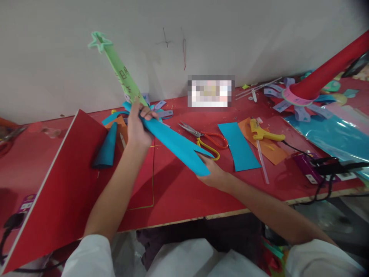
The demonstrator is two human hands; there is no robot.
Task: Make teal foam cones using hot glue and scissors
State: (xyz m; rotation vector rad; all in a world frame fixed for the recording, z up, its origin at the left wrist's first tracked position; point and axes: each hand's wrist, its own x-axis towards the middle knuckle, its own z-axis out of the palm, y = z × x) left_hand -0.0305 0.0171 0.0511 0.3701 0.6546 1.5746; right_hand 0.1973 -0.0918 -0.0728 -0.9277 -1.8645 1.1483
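A long blue paper roll runs slantwise above the red table, joined at its upper end to a light green paper tube with dark markings. A mint-green star outline tops the tube. My left hand is wrapped round the place where green meets blue. At the lower end, my right hand grips the blue roll near its slit opening; some of its fingers are hidden inside or behind the paper. Scissors with red and yellow handles lie on the table just beyond the roll.
A yellow glue gun rests on orange paper beside a blue paper piece and a glue stick. A red divider board stands at left, near a dark blue cone. A purple power strip sits right.
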